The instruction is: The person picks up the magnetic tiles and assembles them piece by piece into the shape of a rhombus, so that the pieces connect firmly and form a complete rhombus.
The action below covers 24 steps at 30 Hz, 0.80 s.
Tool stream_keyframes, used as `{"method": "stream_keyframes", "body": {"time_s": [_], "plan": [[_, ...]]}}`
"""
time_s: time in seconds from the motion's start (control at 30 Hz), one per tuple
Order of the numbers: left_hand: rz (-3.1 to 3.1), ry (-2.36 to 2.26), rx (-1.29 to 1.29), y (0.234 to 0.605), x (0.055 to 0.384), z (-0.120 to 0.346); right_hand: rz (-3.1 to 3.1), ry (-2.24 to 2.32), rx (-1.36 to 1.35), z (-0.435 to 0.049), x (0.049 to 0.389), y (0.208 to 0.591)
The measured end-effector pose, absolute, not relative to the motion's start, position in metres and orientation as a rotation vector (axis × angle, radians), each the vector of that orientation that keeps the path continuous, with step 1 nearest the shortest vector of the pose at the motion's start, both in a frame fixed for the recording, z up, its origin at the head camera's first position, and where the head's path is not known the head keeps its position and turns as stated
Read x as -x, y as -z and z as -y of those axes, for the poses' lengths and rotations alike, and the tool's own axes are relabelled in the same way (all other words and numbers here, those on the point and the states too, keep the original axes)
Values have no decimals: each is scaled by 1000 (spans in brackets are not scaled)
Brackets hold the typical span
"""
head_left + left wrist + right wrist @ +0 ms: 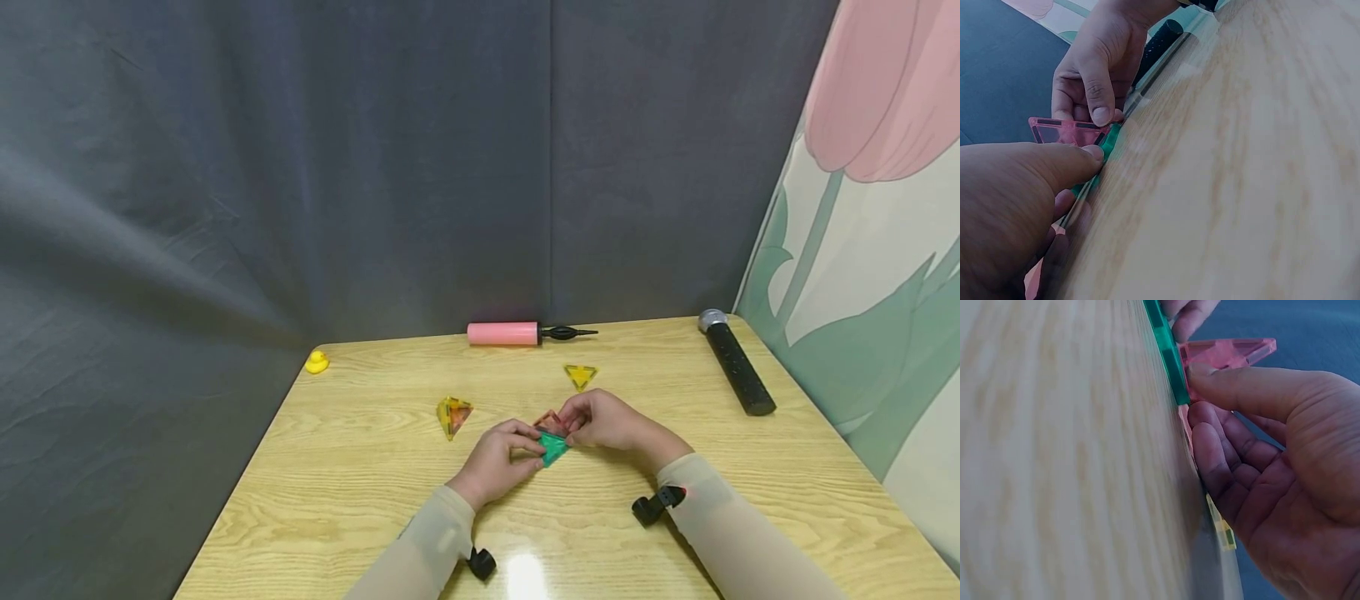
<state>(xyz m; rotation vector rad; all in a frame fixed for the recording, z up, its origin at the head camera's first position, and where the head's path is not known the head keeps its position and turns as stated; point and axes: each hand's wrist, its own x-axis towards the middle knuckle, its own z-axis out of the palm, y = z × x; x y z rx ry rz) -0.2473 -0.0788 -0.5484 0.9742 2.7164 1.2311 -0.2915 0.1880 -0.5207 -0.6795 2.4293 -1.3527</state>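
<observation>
A green triangular magnetic tile [553,451] lies low over the wooden table. Along its far edge a translucent red magnetic tile [551,423] stands up at a slant, seen clearly in the left wrist view. My left hand [497,464] holds the green tile from the left, its thumb against the edge. From the other side my right hand [609,423] pinches the red tile [1229,351] between thumb and fingers, close to where it meets the green tile [1169,356]. Part of the red tile is hidden behind the fingers.
A yellow triangular tile [581,377] lies beyond my right hand. To the left stands a joined yellow and red tile piece [453,417]. Along the back are a pink hand pump [502,334] and a yellow rubber duck [317,362]. A black microphone [738,367] lies at the right.
</observation>
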Motion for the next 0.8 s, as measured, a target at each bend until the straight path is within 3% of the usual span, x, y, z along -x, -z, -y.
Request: {"method": "stream_keyframes", "body": {"time_s": [0.37, 0.8], "plan": [[-2716, -1225, -964, 548, 246, 79, -2459, 1401, 697, -204, 296, 511], [-2710, -1215, -939, 547, 244, 79, -2651, 1432, 505, -225, 310, 513]]}}
